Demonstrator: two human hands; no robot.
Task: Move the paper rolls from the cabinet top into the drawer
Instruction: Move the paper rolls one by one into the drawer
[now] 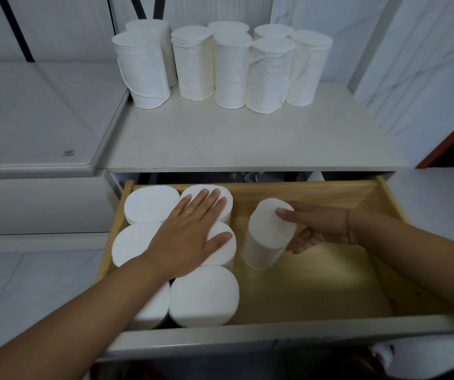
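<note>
A white cabinet top (247,138) carries 8 upright paper rolls (228,64) at its far edge. Below, nearer, the open wooden drawer (330,283) holds 6 upright rolls at left, under the flat, open left hand (190,237). The right hand (321,229), fingers curled, grips a tilted roll (269,237), its long axis leaning top-right. Released so, it could topple rightward.

Dim, even indoor light; soft shadows; slight blur; wide-angle bending at edges
</note>
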